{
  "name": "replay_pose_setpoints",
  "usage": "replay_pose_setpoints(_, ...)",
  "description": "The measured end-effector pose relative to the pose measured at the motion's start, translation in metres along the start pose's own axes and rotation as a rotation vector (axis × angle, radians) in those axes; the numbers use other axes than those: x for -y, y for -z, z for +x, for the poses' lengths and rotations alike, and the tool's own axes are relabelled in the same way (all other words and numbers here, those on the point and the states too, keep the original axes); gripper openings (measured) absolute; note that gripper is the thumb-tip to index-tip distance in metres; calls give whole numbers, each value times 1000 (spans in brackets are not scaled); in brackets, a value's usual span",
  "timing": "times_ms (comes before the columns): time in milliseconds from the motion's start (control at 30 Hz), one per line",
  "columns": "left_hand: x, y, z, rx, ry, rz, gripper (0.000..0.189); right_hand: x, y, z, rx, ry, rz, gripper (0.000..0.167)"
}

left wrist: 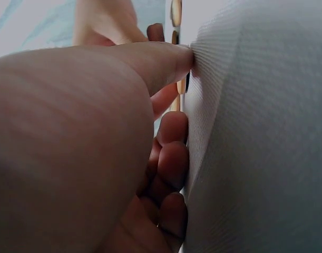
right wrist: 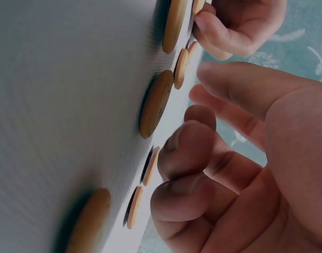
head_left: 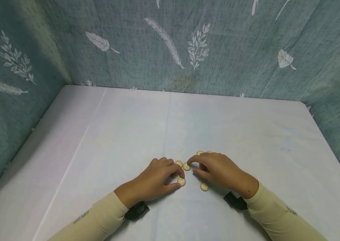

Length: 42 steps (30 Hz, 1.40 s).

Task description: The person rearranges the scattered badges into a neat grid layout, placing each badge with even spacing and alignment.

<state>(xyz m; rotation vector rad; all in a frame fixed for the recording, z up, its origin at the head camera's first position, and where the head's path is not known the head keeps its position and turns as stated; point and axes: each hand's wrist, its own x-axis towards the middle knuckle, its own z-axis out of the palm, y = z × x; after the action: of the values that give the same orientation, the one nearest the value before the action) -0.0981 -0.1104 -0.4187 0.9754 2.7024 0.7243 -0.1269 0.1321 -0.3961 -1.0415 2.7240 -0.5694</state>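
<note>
Buttons (head_left: 204, 186), wooden and round, on white cloth (head_left: 200, 217), lower centre of the head frame. Left hand (head_left: 158, 178) pinches one button (head_left: 181, 181) between thumb and index finger. Right hand (head_left: 222, 171): grip loose, thumb apart, index fingertip touching another button (head_left: 186, 167).

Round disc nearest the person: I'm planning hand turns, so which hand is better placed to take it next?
Right hand, I'd judge: that disc lies close beside it, while the left hand is farther off, at another disc.

We've got cream-yellow long sleeves (head_left: 100, 217) on, dark lettering (head_left: 81, 217) printed along both forearms, plus little black cameras (head_left: 136, 211) at our wrists.
</note>
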Motion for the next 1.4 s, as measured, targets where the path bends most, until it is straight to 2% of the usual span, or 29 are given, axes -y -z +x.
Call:
replay_pose_setpoints(233, -1, 0, 0, 23, 13, -7, 18, 1, -3, -1, 33, 2, -2, 34)
replay_pose_setpoints(400, -1, 1, 0, 13, 12, -6, 18, 0, -4, -1, 41, -5, -19, 37)
replay_pose_setpoints(600, -1, 0, 0, 30, 18, -13, 17, 0, -5, -1, 59, -7, -26, 36)
replay_pose_setpoints(800, -1, 2, 1, 2, 9, 1, 17, 0, -3, 1, 44, -7, -54, 36)
replay_pose_setpoints(1000, -1, 0, 0, 12, 8, -4, 17, 0, -5, 0, 53, 10, -32, 34)
replay_pose_setpoints(1133, -1, 2, 0, -5, 0, 9, 17, 1, -3, 1, 37, 22, -40, 31)
replay_pose_setpoints(1400, -1, 1, 1, -6, 7, 3, 17, 3, -2, 1, 45, 8, -40, 27)
